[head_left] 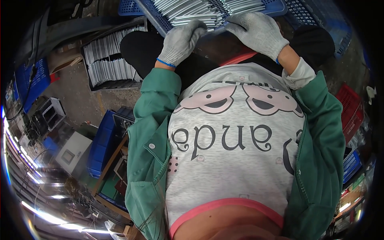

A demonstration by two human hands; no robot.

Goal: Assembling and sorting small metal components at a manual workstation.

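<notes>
A blue plastic basket (160,20) at the top of the view holds many shiny metal rods (190,9), laid side by side in two groups. Both my hands wear grey-white knitted gloves and rest at the basket's near side. My left hand (181,43) has its fingers curled, with the tips against the near rods. Opposite it, my right hand (261,35) is closed, thumb and fingers pressed together by the near rim and rod ends. Whatever lies between the fingers of either hand is hidden.
A dark crate (93,80) with two rows of similar metal pieces stands on the floor at left. Blue baskets (30,84) lie further left, a blue bin (100,146) below. Red crates (350,108) stand at far right. My dark-trousered knees flank the basket.
</notes>
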